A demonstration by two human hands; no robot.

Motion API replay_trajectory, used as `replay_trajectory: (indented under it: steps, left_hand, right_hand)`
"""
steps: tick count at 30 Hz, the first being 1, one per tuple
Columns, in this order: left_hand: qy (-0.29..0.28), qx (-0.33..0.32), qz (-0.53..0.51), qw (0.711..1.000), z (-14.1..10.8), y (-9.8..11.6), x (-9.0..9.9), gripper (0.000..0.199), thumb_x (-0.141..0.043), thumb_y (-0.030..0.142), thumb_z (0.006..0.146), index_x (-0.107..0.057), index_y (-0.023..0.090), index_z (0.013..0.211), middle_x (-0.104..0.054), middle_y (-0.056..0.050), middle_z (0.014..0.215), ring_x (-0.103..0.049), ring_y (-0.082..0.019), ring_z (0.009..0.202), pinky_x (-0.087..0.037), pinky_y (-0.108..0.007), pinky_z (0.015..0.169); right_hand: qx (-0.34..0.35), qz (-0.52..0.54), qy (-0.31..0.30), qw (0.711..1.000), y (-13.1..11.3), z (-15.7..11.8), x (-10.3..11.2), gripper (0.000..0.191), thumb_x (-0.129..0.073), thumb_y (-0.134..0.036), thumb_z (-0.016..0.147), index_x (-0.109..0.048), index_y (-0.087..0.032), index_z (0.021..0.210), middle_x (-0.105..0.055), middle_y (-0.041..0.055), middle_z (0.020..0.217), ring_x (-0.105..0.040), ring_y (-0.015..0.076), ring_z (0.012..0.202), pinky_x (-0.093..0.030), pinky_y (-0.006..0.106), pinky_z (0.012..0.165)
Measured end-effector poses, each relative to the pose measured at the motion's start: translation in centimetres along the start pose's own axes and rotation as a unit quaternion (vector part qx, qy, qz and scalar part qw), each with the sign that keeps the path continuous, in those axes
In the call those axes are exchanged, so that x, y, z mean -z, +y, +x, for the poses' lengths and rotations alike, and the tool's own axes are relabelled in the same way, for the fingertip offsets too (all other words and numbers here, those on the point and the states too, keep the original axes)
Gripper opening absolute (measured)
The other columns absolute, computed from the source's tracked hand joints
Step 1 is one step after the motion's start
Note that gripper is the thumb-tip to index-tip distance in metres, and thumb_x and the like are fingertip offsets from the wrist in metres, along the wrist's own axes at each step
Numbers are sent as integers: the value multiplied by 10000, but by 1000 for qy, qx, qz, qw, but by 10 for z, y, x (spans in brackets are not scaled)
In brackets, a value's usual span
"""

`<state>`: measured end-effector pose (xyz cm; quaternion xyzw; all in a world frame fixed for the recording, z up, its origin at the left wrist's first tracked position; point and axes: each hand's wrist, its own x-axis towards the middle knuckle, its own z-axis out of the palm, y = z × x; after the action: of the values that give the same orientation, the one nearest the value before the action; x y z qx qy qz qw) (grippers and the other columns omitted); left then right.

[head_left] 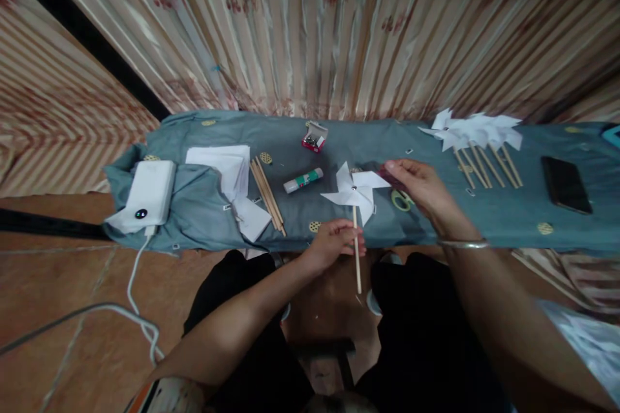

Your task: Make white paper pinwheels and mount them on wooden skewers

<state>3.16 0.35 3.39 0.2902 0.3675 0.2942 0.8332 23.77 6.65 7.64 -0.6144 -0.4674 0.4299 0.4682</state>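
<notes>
White paper pinwheel (354,188) is in front of me, above the near side of the cloth-covered table (513,219), w/ its stick (358,264) running down past the table's edge. My L hand (336,242) is closed round that stick, a bit below the blades. My R hand (414,182) is at the tip of the R-hand blade, fingers bent together; it's blurry there, so can't tell if I'm pinching the paper or just next to it. Silver bangle (464,244) on my R wrist.

Yellow-green scissors handle (401,201) shows just under the R hand. L of the pinwheel: glue stick (303,181) lying on its side, w/ an open red box (314,140) of small shiny pieces behind it. Further L: bare wooden sticks (268,197) in a bunch, then white paper sheets (217,158), then a white device (151,193) w/ a cable (138,258) plugged in.

Far R: a row of pinwheels (479,132) on sticks, overlapping, & a dark phone (566,184). Striped curtain (310,32) at back.
</notes>
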Motion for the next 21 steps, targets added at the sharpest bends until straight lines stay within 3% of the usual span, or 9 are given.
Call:
replay_trajectory:
  steps: [3, 6, 12, 16, 21]
  left_hand:
    - [32, -42, -2, 999, 18, 15, -5, 378, -842, 392, 637, -632, 115, 786, -653, -20, 662, -648, -141, 577, -557, -324, 681]
    - [53, -79, -19, 995, 37, 27, -7, 327, -834, 346, 657, -647, 111, 787, -674, -37, 684, -659, -153, 604, -554, -328, 691]
    - [128, -196, -1, 972, 69, 45, -5, 72, -749, 176, 694, -718, 130, 739, -721, -37, 746, -662, -142, 723, -514, -277, 783]
    - [153, -235, 31, 959, 79, 52, -3, 79, -749, 195, 694, -753, 153, 762, -760, -51, 803, -683, -184, 841, -499, -303, 860]
    - [150, -243, 81, 955, 84, 46, -3, 190, -773, 283, 693, -788, 150, 828, -778, -84, 882, -696, -225, 899, -503, -336, 879]
  right_hand:
    - [10, 108, 100, 989, 15, -10, -4, 504, -825, -652, 553, -703, -214, 771, -733, 19, 786, -658, 156, 727, -523, 291, 709]
    - [-9, 124, 113, 986, 29, -17, -13, 506, -812, -665, 564, -712, -215, 771, -752, 42, 808, -681, 176, 741, -540, 307, 701]
    - [14, -45, -45, 998, 33, -17, -28, 532, -674, -729, 669, -758, -208, 732, -732, 44, 724, -637, 184, 676, -511, 317, 660]
    - [8, -72, -140, 987, 34, -13, -34, 452, -740, -635, 632, -745, -190, 713, -706, 31, 677, -584, 163, 604, -461, 289, 588]
    - [12, -68, -155, 985, 41, -10, -41, 382, -704, -569, 665, -680, -198, 581, -602, -8, 541, -482, 127, 531, -371, 260, 514]
